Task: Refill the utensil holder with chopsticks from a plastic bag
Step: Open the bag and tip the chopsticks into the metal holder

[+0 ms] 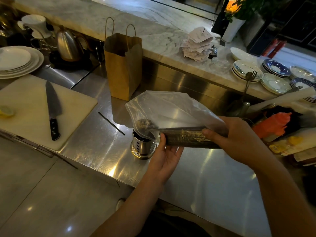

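A clear plastic bag (171, 108) holds a bundle of dark chopsticks (184, 138) lying almost level. My right hand (239, 139) grips the bundle's right part through the bag, thumb on top. From below, my left hand (164, 158) curls its fingers round the left end of the bundle. The bag's open mouth hangs over a perforated steel utensil holder (142, 147) on the steel counter (95, 144); dark chopstick tips show inside the holder. One loose dark chopstick (111, 123) lies on the counter to the holder's left.
A brown paper bag (124, 65) stands behind the holder. A white cutting board (30, 106) with a large knife (53, 112) lies at left, beside stacked white plates (18, 62) and a kettle (67, 45). Bowls and saucers (273, 76) crowd the marble ledge at right.
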Available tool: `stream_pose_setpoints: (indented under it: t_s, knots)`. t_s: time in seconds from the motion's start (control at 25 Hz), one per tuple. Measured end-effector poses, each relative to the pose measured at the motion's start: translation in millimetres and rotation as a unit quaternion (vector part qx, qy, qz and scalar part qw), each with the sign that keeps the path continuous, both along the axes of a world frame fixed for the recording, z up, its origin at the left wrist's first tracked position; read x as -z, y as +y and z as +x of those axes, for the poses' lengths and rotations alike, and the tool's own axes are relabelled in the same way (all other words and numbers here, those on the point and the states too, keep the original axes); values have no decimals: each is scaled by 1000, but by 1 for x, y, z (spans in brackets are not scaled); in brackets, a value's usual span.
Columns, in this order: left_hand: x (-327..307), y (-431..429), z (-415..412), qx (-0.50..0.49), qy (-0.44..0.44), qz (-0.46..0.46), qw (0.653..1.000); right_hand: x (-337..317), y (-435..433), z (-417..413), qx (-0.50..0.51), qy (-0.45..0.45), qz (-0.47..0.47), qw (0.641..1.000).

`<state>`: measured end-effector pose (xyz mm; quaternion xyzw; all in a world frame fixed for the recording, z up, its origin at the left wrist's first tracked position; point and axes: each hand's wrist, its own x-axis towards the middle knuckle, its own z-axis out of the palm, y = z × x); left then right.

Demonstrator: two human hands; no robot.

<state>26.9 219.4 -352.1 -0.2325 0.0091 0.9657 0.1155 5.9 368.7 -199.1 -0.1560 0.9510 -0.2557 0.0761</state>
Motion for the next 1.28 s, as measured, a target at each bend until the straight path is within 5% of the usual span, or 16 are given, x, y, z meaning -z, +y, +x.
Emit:
stream_pose_setpoints:
  t_s: [1.28]
  knots:
    - [3, -7, -11, 4, 23, 25, 999, -4, -9, 5, 33, 10, -63, 997]
